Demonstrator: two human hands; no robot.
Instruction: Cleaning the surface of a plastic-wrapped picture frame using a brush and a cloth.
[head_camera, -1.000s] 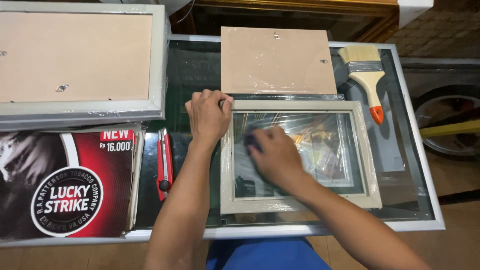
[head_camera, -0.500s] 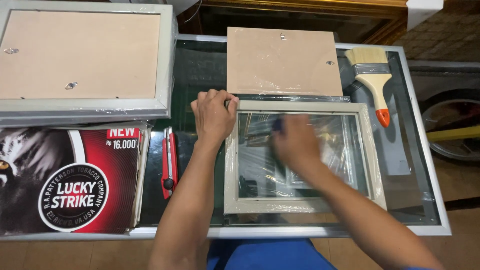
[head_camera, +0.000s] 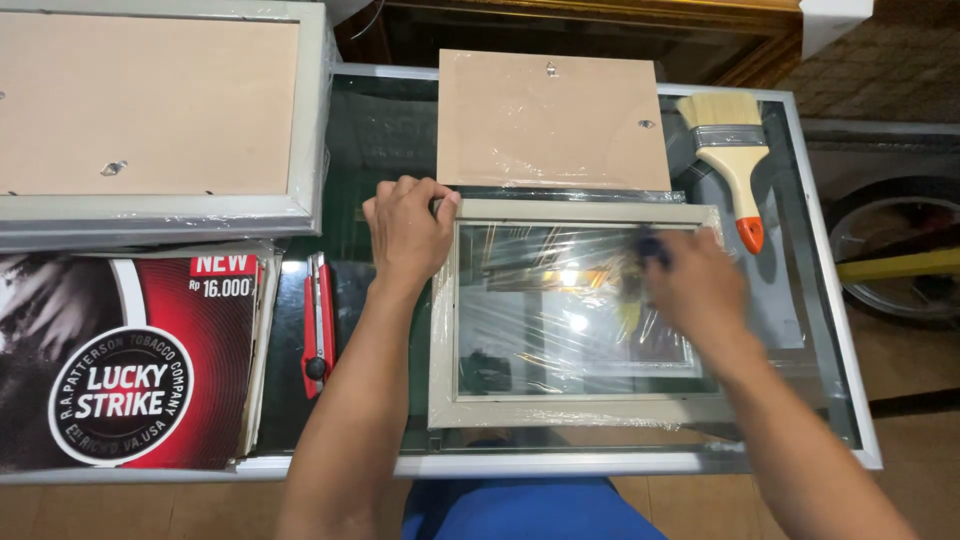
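A pale wooden picture frame (head_camera: 560, 412) wrapped in clear plastic lies flat on a glass-topped table (head_camera: 640, 462). My left hand (head_camera: 408, 228) presses down on the frame's top left corner. My right hand (head_camera: 695, 285), blurred with motion, rests on the frame's glass near the upper right corner. A small dark object (head_camera: 652, 245) shows at its fingertips; I cannot tell what it is.
A brown backing board (head_camera: 550, 120) lies just behind the frame. A paintbrush with an orange-tipped handle (head_camera: 732, 160) lies at the right. A red utility knife (head_camera: 317, 325) is left of the frame. A larger frame (head_camera: 150, 120) lies face down above a red and black printed board (head_camera: 130, 360).
My right hand has slid across the glass from the left middle to the upper right. My left hand stays on the top left corner.
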